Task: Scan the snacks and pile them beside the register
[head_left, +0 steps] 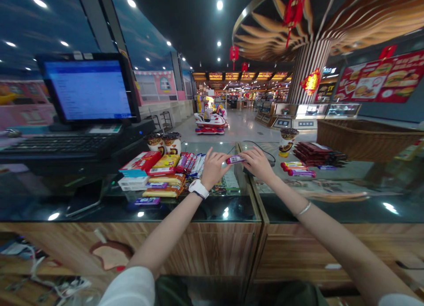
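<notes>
A purple candy roll (235, 159) is held level above the glass counter, pinched at its two ends. My left hand (213, 167), with a white watch on the wrist, grips one end between thumb and finger. The other end is in the fingers of my right hand (259, 164). Left of my left hand lie rows of wrapped sticks (187, 162), a yellow box (167, 160), a red box (141, 161) and orange-gold packets (164, 191). To the right of my right hand are several more candy rolls (300, 170) and a stack of dark red packets (316, 153).
A monitor (88, 89) and a keyboard (56, 143) stand at the left. Patterned cups (172, 142) sit behind the boxes, and another cup (287, 141) is on the right. A wicker basket (367, 140) occupies the far right. A black cable (265, 150) crosses behind my right hand.
</notes>
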Available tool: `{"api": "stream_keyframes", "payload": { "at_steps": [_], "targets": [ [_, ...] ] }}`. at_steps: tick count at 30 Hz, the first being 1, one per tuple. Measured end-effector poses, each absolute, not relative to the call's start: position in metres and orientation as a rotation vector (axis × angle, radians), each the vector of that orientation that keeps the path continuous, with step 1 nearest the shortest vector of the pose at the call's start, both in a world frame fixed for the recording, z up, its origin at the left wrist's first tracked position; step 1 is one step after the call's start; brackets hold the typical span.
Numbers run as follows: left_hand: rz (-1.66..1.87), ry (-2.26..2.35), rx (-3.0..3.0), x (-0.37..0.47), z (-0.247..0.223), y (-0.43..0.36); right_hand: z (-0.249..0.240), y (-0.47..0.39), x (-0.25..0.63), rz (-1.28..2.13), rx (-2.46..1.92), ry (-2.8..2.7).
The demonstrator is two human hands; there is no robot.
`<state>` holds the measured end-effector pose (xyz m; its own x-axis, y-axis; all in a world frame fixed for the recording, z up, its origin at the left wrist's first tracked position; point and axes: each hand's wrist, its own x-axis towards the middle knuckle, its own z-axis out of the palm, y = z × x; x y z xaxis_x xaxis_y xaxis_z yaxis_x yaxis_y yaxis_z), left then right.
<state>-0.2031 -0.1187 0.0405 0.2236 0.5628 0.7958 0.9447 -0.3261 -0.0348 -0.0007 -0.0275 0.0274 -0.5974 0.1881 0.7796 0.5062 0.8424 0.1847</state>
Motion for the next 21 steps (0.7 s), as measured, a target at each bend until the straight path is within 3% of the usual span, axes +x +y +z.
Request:
{"api": "stream_keyframes", "payload": {
  "at_steps": [21],
  "targets": [
    [-0.909,-1.749,-1.565,-0.296,0.036,-0.174,0.047,-0.066,-0.156,-0.471,-0.419,-2.301]
  ]
}}
